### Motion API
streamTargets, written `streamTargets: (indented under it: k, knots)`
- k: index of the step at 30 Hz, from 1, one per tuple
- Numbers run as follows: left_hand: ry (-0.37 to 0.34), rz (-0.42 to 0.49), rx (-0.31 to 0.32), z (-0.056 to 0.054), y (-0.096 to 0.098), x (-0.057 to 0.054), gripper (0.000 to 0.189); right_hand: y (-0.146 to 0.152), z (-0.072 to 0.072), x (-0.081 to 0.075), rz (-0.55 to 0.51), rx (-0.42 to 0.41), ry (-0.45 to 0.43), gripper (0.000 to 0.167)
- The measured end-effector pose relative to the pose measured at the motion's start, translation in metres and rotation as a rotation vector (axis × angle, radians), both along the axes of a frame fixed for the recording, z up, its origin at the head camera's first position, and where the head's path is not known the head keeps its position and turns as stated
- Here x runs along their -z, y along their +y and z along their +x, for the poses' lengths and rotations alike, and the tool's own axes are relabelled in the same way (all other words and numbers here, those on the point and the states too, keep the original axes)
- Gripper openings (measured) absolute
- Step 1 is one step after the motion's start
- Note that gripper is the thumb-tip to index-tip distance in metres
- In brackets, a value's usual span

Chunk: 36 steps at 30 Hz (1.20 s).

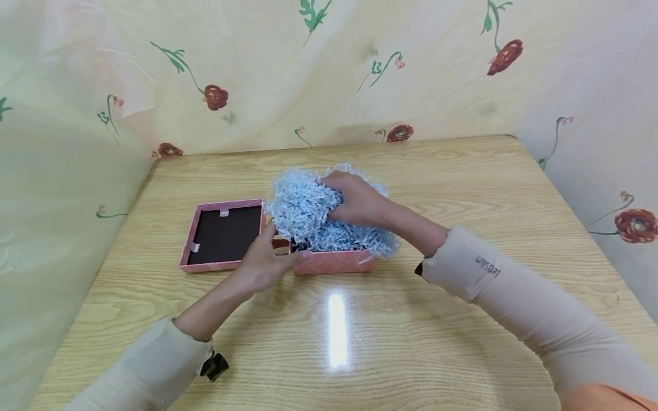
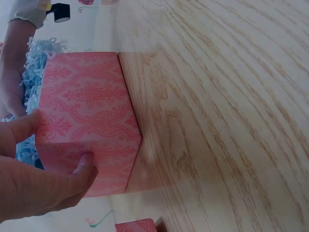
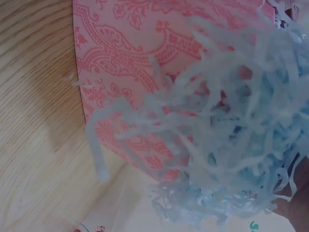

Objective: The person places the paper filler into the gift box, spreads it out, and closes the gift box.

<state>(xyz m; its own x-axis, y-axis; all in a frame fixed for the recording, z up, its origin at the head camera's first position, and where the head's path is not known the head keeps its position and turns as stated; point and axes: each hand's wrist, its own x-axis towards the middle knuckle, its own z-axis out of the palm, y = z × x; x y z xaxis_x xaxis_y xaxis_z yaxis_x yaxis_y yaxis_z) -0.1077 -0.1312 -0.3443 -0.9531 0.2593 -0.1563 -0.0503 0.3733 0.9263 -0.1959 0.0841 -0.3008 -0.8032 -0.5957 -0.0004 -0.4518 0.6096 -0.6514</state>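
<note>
A pink patterned box point(image 1: 334, 264) stands on the table, heaped with pale blue shredded paper point(image 1: 298, 200) that spills over its right end. My left hand point(image 1: 261, 260) holds the box at its left front corner; in the left wrist view one fingertip lies at the rim and others rest on the side wall point(image 2: 111, 169). My right hand point(image 1: 360, 200) grips a clump of the shredded paper above the box, its fingertips buried in the strands. Loose strands point(image 3: 231, 116) hang over the box's patterned wall in the right wrist view.
A pink-edged lid point(image 1: 211, 266) with a dark inside lies open side up to the left of the box. The wooden table point(image 1: 437, 342) carries a bright light reflection in front. A floral curtain point(image 1: 288, 74) hangs behind and along both sides.
</note>
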Motion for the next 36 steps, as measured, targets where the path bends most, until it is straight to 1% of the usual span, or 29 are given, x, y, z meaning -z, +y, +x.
streamTargets:
  k: [7,15,21,23,27,33,36]
  knots:
    - [-0.021,-0.008,-0.011,0.001,0.0,0.0,0.079,-0.004,0.002,0.001,0.006,-0.03,0.009,0.068]
    - [-0.022,-0.025,-0.013,0.001,0.0,0.0,0.081,-0.007,0.004,0.002,0.029,-0.025,0.011,0.069]
    - [-0.014,-0.023,-0.014,0.002,-0.001,0.0,0.086,-0.013,0.006,0.008,0.07,-0.024,0.015,0.069]
    - [-0.013,-0.017,-0.015,0.002,-0.001,-0.001,0.087,-0.016,0.007,0.01,0.089,-0.027,0.012,0.069]
    - [-0.002,-0.035,-0.021,0.002,-0.001,-0.002,0.086,-0.021,0.009,0.015,0.142,-0.037,0.005,0.068]
    - [0.002,-0.052,-0.008,0.001,-0.001,-0.002,0.081,-0.027,0.011,0.021,0.243,-0.05,0.011,0.063]
    - [0.001,-0.065,-0.006,0.002,0.0,-0.002,0.08,-0.029,0.01,0.023,0.298,-0.051,0.0,0.064]
